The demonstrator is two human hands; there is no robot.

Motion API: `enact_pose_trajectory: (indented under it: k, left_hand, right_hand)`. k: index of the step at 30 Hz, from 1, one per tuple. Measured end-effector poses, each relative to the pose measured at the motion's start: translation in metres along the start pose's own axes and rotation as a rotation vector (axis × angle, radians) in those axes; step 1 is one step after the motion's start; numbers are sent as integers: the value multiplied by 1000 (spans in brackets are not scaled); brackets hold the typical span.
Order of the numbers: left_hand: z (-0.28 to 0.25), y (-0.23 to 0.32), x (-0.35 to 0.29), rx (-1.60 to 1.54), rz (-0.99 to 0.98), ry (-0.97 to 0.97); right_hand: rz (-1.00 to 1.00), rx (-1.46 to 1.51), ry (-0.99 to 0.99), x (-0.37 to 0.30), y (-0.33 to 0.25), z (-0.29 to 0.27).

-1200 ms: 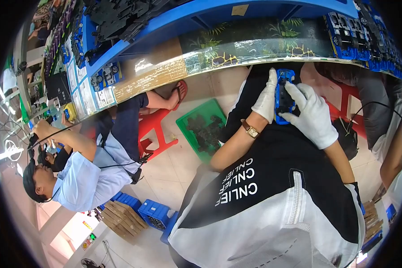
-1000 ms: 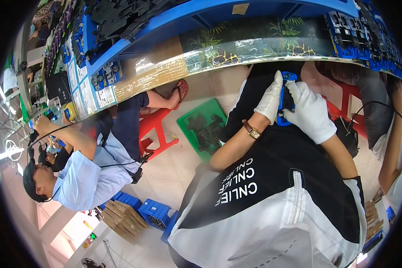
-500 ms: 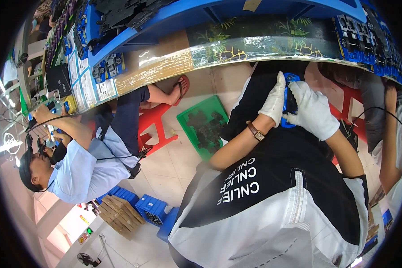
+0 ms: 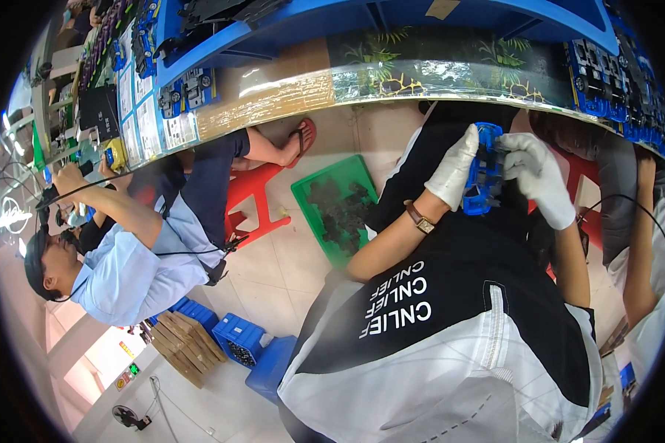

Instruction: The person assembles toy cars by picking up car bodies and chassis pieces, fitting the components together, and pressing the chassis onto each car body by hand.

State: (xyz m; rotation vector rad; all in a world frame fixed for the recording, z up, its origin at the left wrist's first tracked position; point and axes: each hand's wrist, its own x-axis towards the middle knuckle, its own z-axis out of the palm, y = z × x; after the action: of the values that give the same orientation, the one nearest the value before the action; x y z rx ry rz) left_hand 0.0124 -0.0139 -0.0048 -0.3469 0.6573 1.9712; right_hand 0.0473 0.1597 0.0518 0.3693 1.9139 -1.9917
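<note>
My left hand (image 4: 454, 169), in a white glove, grips a blue toy car body (image 4: 485, 170) by its left side, over my lap just below the table edge. The body stands lengthwise, its openings and some dark parts showing. At its right side is my gloved right hand (image 4: 536, 173), with fingers curled in close to the car's edge. Whether those fingers hold a small dark part is hidden.
Ahead runs the table (image 4: 273, 92), under a blue rack (image 4: 303, 29). Rows of toy cars (image 4: 602, 81) stand at its right. A green tray of black parts (image 4: 319, 240) lies on the floor by a red stool (image 4: 255, 196). A co-worker (image 4: 137, 251) sits at left.
My right hand has drawn back to the right from over the car body and curled its fingers. The body now shows more of its open blue frame. My left hand keeps its grip.
</note>
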Motion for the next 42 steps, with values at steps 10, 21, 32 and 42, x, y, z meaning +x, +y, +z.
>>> enact_pose_trajectory:
  k: [10,21,32,42]
  left_hand:
    - [6,-1,-1,98,314,300]
    - [-30,5,-63,35,-17,58]
    - [-210,-49,-252,-483,700,853]
    - [-267,-72,-256,-565,730,914]
  right_hand:
    - [-119,-572,384,-13,-6,34]
    - [-265,-352,99,3,-8,74]
    - [-148,-354,-145,18,-7,103]
    - [-253,-675,-93,23,0,86]
